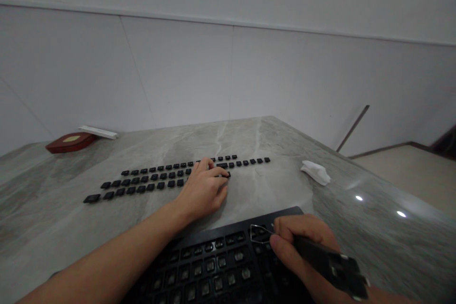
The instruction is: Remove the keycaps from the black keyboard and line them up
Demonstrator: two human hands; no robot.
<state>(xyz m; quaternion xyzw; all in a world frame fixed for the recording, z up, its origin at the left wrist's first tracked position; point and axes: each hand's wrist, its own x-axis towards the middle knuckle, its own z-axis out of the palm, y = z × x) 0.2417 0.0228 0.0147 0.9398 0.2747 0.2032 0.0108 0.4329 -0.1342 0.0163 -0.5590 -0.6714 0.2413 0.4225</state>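
My left hand (204, 187) reaches over the stone-patterned table, its fingers closed at a black keycap (228, 175) by the fingertips. Around it, loose black keycaps (141, 189) lie in three rows, some hidden behind the hand. A wire keycap puller (259, 234) with a dark handle is gripped in my right hand (302, 240). Its wire loop sits over the upper right part of a black keyboard (210, 235). Many of the keyboard's switches show bare, and my left forearm and right hand cover parts of it.
A crumpled white tissue (315, 172) lies to the right on the table. At the far left, a dark red box (70, 142) with a gold label stands beside a white bar-shaped object (99, 132). A white wall (192, 71) rises behind the table (263, 190).
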